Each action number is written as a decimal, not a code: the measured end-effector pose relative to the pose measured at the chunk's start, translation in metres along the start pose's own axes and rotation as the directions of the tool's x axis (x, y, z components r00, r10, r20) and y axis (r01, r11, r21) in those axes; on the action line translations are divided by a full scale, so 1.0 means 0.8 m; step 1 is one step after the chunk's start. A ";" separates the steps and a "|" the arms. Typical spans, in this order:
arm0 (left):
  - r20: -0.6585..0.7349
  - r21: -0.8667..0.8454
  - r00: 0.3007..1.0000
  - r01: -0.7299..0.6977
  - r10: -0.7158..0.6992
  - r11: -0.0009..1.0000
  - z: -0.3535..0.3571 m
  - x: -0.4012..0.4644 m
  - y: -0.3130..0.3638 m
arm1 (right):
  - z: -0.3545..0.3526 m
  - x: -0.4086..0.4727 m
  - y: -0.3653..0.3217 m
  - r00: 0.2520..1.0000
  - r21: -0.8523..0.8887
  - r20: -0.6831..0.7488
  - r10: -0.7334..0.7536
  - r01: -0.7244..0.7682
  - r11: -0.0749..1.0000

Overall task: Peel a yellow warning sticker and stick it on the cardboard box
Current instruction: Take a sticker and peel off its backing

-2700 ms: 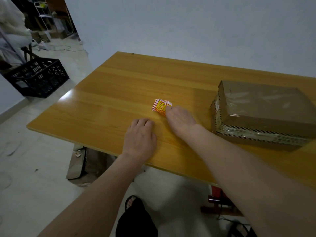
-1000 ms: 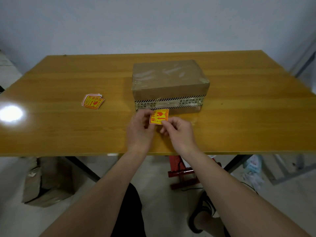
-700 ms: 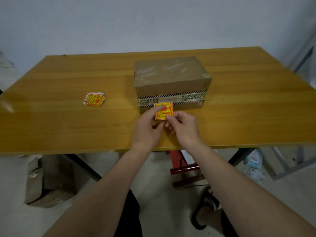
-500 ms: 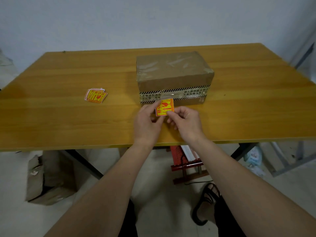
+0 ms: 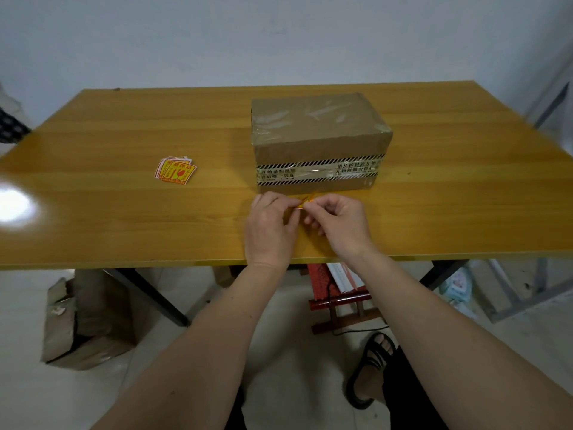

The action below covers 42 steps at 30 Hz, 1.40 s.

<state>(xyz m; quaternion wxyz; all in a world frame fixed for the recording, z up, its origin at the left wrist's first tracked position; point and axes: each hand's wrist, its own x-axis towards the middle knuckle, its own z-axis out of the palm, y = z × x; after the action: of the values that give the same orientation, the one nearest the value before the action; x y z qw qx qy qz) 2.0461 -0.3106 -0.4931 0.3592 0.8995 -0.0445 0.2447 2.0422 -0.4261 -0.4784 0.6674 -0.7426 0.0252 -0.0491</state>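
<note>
A brown cardboard box (image 5: 319,131) wrapped in clear tape, with a black-and-white striped band along its front, stands on the wooden table (image 5: 124,218). Just in front of it my left hand (image 5: 269,228) and my right hand (image 5: 338,223) pinch one yellow warning sticker (image 5: 305,201) between their fingertips. The sticker is tilted nearly edge-on and mostly hidden by my fingers. A small stack of yellow and red stickers (image 5: 175,170) lies on the table to the left of the box.
A bright light glare (image 5: 14,206) sits at the table's left. Under the table are a crumpled cardboard box (image 5: 80,318), black table legs (image 5: 152,297) and a red wooden stool (image 5: 338,293). My sandalled foot (image 5: 372,364) rests on the tiled floor.
My right hand took one sticker from the stack and both hands brought it in front of the box. Since half a second ago the sticker has tipped from face-up to nearly edge-on between my fingers.
</note>
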 end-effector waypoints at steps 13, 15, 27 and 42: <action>-0.064 -0.008 0.997 0.030 -0.030 1.000 -0.001 0.000 0.002 | 0.001 0.000 0.005 0.999 -0.049 -0.037 -0.030 0.028 0.998; -0.053 -0.004 0.998 0.029 -0.029 1.000 -0.001 -0.001 0.002 | 0.001 0.000 0.006 0.999 -0.045 -0.038 -0.034 0.032 0.998; -0.013 -0.029 0.999 0.043 -0.044 0.999 -0.002 0.001 0.006 | 0.001 0.001 0.008 0.999 -0.060 -0.023 -0.023 0.021 0.998; -0.002 0.027 1.000 -0.013 0.013 1.000 -0.001 0.005 0.002 | 0.001 0.001 0.008 0.998 -0.073 -0.061 -0.020 0.016 0.997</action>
<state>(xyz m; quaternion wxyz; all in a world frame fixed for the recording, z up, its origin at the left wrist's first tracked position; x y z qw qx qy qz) 2.0492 -0.3109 -0.4895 0.3454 0.9037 -0.0469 0.2485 2.0429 -0.4262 -0.4846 0.6385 -0.7647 0.0410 -0.0773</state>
